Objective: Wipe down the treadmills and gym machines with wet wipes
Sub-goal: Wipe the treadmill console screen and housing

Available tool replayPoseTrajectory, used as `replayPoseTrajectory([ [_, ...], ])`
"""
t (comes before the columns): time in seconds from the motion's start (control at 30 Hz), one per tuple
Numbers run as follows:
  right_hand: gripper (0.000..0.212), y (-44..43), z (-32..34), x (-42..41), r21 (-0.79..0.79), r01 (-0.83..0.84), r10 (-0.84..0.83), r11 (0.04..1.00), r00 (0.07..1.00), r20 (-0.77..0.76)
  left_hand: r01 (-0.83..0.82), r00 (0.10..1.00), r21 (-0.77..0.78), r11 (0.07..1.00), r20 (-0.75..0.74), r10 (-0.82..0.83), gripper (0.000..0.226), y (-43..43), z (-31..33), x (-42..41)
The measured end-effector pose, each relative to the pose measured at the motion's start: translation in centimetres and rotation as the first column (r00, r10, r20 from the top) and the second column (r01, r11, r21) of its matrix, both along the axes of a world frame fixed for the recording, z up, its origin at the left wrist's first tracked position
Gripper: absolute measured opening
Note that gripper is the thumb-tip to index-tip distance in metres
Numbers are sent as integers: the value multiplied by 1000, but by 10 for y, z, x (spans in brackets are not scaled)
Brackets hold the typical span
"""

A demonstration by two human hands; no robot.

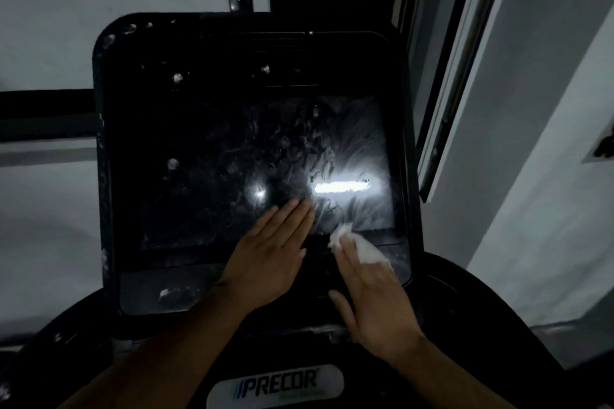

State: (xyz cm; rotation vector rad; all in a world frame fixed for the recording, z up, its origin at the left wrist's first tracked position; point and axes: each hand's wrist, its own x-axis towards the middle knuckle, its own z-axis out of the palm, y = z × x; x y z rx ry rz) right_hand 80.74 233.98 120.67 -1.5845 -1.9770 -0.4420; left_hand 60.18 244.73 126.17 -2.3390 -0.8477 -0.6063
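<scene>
A black treadmill console (159, 129) fills the middle of the view, its dark screen (206, 156) streaked with wet smears and white flecks. My left hand (269, 256) lies flat on the lower part of the screen, fingers straight and together. My right hand (372, 295) presses a white wet wipe (365, 249) against the console's lower right edge with straight fingers; the wipe sticks out beyond the fingertips. Ceiling light glares off the wet glass just above the wipe.
A Precor logo plate (279, 387) sits on the dark machine body below my arms. Pale walls stand behind the console, and a window or door frame (448, 83) runs down the right side. The room is dim.
</scene>
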Motion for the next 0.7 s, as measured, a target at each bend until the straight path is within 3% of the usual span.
replayPoseTrajectory([
  [0.1,72,19,18,-28,-11,44,-45,999,995,-91,-35,999,-16,999,6,35,69,5,9,-5],
  [0.23,68,4,6,-13,-36,-49,51,998,996,77,-35,999,-15,999,-35,35,71,12,15,-12],
  [0.4,71,43,36,-16,10,124,-121,992,981,-155,-19,999,-31,999,-38,18,72,13,15,-14],
  [0.6,70,24,23,-7,-10,-48,48,999,996,78,-47,998,-7,999,-47,47,90,24,30,-21],
  [0.7,70,48,43,-5,64,95,-89,993,993,-80,-58,996,-4,998,-68,57,99,30,33,-23],
])
